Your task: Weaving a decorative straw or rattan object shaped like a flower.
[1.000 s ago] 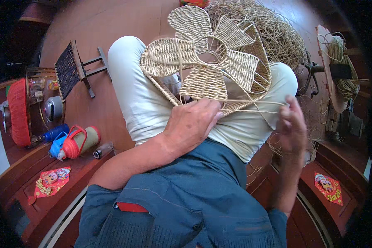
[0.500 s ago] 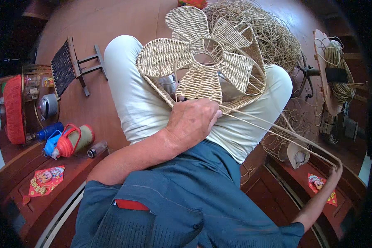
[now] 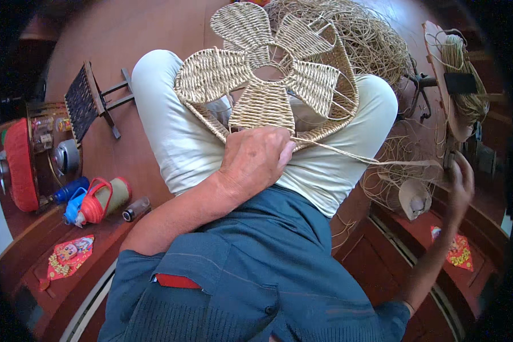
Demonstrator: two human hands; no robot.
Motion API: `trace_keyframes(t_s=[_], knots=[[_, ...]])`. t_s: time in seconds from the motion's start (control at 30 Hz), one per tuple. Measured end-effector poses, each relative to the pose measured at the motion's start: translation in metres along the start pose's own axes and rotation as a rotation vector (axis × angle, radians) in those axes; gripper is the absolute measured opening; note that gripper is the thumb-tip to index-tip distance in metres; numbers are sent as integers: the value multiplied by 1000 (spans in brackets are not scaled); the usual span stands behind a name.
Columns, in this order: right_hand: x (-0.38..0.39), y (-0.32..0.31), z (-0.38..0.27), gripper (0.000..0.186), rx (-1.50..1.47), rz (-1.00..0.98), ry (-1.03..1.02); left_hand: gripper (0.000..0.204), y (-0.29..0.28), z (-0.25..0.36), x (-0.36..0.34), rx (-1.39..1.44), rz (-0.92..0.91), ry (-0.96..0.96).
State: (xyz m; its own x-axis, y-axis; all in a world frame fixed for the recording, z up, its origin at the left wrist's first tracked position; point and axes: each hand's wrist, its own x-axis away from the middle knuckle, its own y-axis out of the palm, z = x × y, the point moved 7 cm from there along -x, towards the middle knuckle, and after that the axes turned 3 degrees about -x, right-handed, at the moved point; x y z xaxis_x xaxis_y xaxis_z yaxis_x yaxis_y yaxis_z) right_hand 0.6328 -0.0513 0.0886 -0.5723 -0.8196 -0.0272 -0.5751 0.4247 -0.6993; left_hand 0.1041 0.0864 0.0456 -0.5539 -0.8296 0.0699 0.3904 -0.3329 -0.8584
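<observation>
On my lap rests a tan woven flower-shaped piece with a round hole at its middle and several petals. It sits over a woven rim; bare frame rods show at the right-hand petals. My left hand is closed over the lower edge of the nearest petal, its fingertips hidden underneath. From beside that hand a straw cord runs out to the right, its two strands lying together near the petal. Far out at the right, my right hand pinches the cord's other end, slightly blurred.
A large heap of loose cord lies on the floor beyond my right knee. At the right stands a board with a wound cord bundle. A low woven stool, a red-topped flask and a small jar are at the left.
My right hand has moved up, and the cord has gone from two taut, separate strands to a slacker, nearly level line. My left hand keeps its hold on the petal edge.
</observation>
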Motion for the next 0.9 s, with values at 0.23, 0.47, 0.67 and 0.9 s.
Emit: trace_keyframes(t_s=[0.23,0.47,0.67,0.9], knots=[[144,242,-212,18,365,-416,-628,24,8,1,-3,100,29,45],[130,231,-177,10,195,-384,-589,25,5,1,-3,82,51,44],[24,85,-84,14,364,15,-359,27,6,3,-4,38,85,63],[-25,-63,39,38,1070,253,43,27,15,3,-16,-25,66,98]])
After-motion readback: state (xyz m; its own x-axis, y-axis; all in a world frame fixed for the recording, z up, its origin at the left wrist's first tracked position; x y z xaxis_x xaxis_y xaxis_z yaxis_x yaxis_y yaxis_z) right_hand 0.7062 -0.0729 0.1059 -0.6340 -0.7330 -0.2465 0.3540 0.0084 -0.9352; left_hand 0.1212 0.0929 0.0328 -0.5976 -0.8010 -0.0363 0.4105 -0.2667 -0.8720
